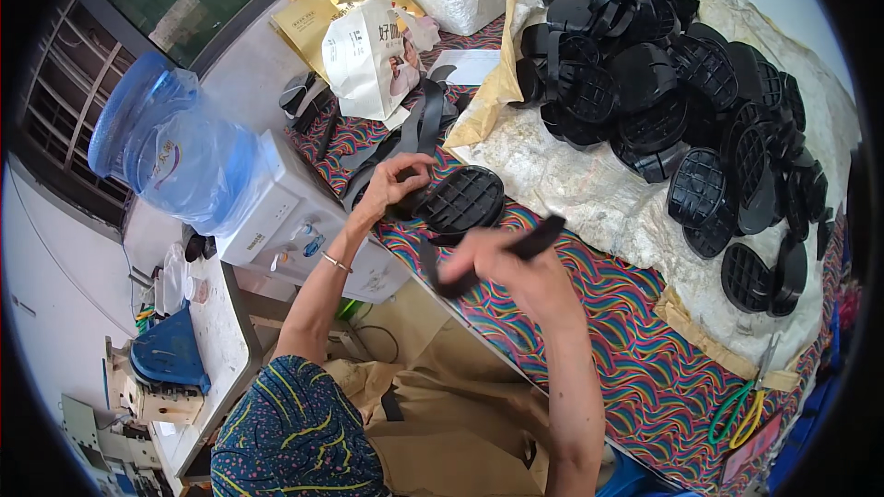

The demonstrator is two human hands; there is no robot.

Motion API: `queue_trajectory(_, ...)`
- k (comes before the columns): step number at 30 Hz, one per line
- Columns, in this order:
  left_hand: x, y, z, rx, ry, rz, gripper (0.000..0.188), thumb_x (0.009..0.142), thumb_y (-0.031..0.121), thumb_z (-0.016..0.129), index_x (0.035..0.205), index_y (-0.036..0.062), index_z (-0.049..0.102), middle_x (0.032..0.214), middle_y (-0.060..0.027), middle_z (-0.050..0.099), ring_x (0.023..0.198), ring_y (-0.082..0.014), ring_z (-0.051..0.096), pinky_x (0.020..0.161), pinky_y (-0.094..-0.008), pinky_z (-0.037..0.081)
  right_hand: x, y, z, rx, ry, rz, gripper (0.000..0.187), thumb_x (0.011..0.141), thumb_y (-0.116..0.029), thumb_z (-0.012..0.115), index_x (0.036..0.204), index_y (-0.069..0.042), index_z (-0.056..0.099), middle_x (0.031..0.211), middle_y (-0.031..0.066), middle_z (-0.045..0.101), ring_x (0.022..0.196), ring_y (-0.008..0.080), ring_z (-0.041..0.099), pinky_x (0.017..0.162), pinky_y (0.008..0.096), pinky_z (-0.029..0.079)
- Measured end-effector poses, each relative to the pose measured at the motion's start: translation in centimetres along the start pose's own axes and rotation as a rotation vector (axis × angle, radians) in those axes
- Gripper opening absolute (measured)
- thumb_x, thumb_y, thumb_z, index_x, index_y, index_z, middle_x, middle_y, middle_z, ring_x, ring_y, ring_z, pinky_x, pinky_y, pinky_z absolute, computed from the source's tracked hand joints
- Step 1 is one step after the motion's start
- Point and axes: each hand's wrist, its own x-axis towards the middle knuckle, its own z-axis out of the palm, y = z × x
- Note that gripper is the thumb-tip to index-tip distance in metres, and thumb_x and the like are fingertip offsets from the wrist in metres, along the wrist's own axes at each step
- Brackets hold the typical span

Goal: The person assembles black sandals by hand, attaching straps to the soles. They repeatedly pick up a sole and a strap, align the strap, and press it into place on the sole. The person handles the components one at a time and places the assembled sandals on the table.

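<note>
At the far left a blue water bottle (175,152) stands upside down on a white dispenser (295,230), beside the counter (635,350), which has a cloth of wavy coloured stripes. Behind it lie a white printed bag (368,55) and a gold paper bag (322,0). The left hand (398,182) reaches forward over the counter, and its fingers are curled around the edge of a black ribbed oval pad (460,201) that lies flat on the striped cloth, just in front of some dark straps (414,124). Nearer to the person, the right hand (511,267) is closed on a black strap (502,256), which it holds tilted above the counter edge. To the right, a large heap of the same black ribbed pads (681,92) rests on a pale sheet (589,193). At the lower right, scissors with green and yellow handles (741,405) lie on the cloth.
</note>
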Motion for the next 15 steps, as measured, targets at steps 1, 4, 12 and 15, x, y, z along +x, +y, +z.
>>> queue_trajectory(1, -0.1, -0.3, 0.1, -0.019, 0.009, 0.016, 0.03, 0.083, 0.0, 0.07, 0.113, 0.0049, 0.069, 0.092, 0.0015, 0.063, 0.088, -0.008, 0.057, 0.081, -0.0227, 0.044, -0.8, -0.7, -0.2, 0.013, -0.181, -0.059, 0.025, 0.092, -0.018, 0.063, 0.091, 0.006, 0.071, 0.084, 0.0193, 0.07, 0.072, 0.0272, 0.066, 0.066, 0.0424, 0.052)
queue_trajectory(4, 0.2, 0.4, 0.3, -0.166, -0.014, -0.033, 0.032, 0.082, 0.0, 0.071, 0.114, 0.0056, 0.069, 0.093, 0.0021, 0.063, 0.089, -0.0066, 0.057, 0.082, -0.0217, 0.044, -5.6, -3.0, 0.4, 0.45, -0.34, -0.164, 0.023, 0.082, -0.014, 0.068, 0.089, 0.008, 0.071, 0.079, 0.0209, 0.07, 0.063, 0.0257, 0.065, 0.06, 0.0362, 0.05)
queue_trajectory(12, 0.0, 5.5, -0.6, 0.477, 0.5, 0.097, 0.028, 0.079, -0.001, 0.068, 0.108, 0.0009, 0.069, 0.1, -0.0115, 0.069, 0.087, -0.0218, 0.066, 0.077, -0.0318, 0.052, -16.7, -8.7, 1.5, -0.343, 0.932, 0.23, 0.016, 0.089, -0.013, 0.068, 0.099, -0.002, 0.075, 0.071, 0.0012, 0.067, 0.059, 0.0046, 0.059, 0.049, 0.0186, 0.042)
queue_trajectory(15, -0.3, 14.0, 4.0, 0.315, 0.516, 0.165, 0.024, 0.084, 0.004, 0.068, 0.107, 0.0001, 0.068, 0.101, -0.0111, 0.068, 0.087, -0.0203, 0.065, 0.078, -0.0327, 0.051, -18.6, -8.0, 1.6, -0.351, 1.127, 0.163, 0.016, 0.089, -0.013, 0.068, 0.099, -0.002, 0.073, 0.072, 0.0009, 0.066, 0.06, 0.0052, 0.059, 0.05, 0.0177, 0.044)
